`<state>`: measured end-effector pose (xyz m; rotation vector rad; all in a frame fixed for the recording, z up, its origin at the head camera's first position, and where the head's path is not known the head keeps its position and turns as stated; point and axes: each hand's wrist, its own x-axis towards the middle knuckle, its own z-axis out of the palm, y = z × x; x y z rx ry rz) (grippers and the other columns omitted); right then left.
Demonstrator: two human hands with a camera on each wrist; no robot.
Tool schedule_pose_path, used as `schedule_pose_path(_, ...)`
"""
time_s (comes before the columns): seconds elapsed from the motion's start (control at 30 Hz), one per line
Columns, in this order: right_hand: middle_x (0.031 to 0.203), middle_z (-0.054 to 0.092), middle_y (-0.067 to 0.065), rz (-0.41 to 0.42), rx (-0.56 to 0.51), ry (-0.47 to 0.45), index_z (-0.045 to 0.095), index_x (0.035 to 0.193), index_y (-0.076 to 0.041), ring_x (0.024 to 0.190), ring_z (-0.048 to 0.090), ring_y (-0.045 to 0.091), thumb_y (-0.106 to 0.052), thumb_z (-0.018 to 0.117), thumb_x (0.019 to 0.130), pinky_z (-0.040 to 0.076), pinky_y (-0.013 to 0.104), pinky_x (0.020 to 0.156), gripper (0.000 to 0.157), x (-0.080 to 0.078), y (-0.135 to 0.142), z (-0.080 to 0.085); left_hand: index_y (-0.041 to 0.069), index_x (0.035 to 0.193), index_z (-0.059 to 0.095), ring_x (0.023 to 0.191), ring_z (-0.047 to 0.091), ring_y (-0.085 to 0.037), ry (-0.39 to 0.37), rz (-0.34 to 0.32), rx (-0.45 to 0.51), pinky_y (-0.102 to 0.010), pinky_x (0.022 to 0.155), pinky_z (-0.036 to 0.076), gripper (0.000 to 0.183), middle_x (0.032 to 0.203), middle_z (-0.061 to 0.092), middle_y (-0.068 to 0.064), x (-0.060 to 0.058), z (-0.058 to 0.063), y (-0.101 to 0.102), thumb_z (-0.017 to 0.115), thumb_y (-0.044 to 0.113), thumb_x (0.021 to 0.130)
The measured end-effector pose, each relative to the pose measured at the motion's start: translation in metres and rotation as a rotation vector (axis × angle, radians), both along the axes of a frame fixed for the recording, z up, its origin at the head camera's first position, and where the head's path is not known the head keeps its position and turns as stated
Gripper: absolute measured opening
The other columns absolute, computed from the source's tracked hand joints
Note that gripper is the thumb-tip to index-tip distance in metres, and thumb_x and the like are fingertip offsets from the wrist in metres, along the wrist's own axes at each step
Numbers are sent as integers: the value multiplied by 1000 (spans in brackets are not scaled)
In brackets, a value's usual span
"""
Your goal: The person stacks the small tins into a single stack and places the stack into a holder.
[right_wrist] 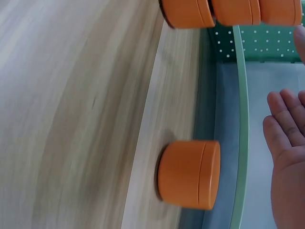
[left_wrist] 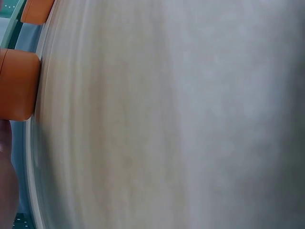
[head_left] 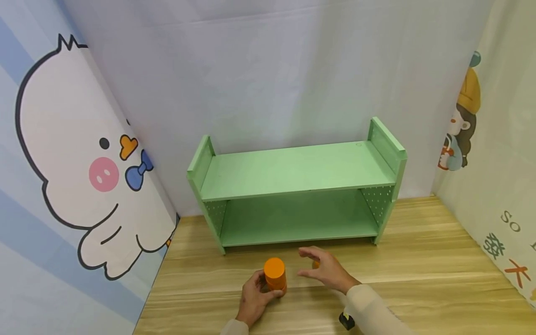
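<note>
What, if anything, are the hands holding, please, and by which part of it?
The left hand holds the stack of orange cylinders low around its side. The right hand holds nothing.

The orange canisters point(right_wrist: 183, 174) look smooth and satiny, the green shelf point(head_left: 293, 172) smooth, the tabletop point(head_left: 209, 279) wood-grained, the backdrop point(head_left: 272, 70) cloth.

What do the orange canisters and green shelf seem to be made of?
Orange canisters: probably metal or plastic, satin finish; smooth, even sides with a thin seam. Green shelf: possibly painted metal or wood, low sheen; evenly coloured panels, perforated lower ends.
</note>
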<state>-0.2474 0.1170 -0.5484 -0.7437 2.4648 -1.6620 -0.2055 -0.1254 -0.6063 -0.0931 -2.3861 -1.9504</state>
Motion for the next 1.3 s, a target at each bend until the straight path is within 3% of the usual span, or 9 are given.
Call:
schedule_pose_path(0.47, 126, 61, 24, -68, 35, 19, 59, 131, 7, 119, 58, 42, -12, 82, 84, 47, 53, 103, 55, -1, 24, -1, -5, 121, 61, 117, 61, -36, 5, 5, -17, -40, 101, 52, 62, 123, 65, -19, 1, -1, 0, 92, 9, 70)
schedule_pose_path(0.77, 124, 62, 26, -92, 47, 57, 58, 129, 12, 117, 58, 44, -12, 82, 83, 48, 53, 102, 57, -3, 37, -6, -6, 124, 59, 118, 60, -35, -7, -1, 25, -42, 102, 51, 62, 125, 64, -20, 4, 4, -2, 90, 4, 71)
schedule_pose_path(1.0, 128, 60, 28, -101, 8, -7, 57, 130, 12, 122, 55, 46, -13, 83, 82, 44, 54, 105, 60, -4, 45, -10, -5, 124, 60, 118, 60, -36, -17, 4, -13, -42, 102, 52, 64, 125, 64, -19, 3, 2, -2, 91, 11, 71)
schedule_pose_path(1.3, 126, 61, 26, -145, 41, 8, 58, 128, 12, 121, 56, 43, -12, 84, 81, 44, 51, 107, 59, -7, 54, -14, -3, 123, 60, 119, 60, -36, -25, 1, -8, -40, 103, 51, 64, 125, 64, -18, 1, 2, 0, 92, 13, 71)
